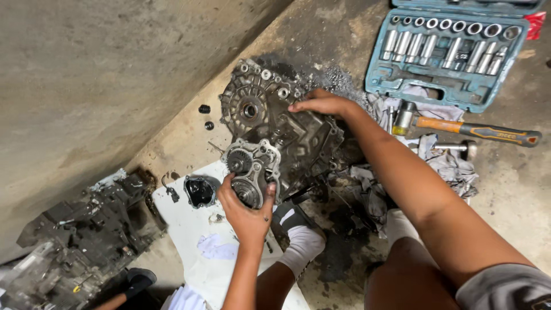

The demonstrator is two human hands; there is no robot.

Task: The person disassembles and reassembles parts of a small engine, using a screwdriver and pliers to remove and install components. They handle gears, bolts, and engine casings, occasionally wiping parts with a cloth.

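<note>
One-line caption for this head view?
Left hand grips a geared part on a greasy gearbox housing; right hand rests on top, socket set nearby.

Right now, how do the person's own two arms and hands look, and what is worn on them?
Both arms are bare from wrist to upper arm, with no gloves, watch or rings visible. The left hand shows dark grease smudges on its fingers and back. The right hand looks dirty too. At the right shoulder, a grey short sleeve with stains begins.
</note>
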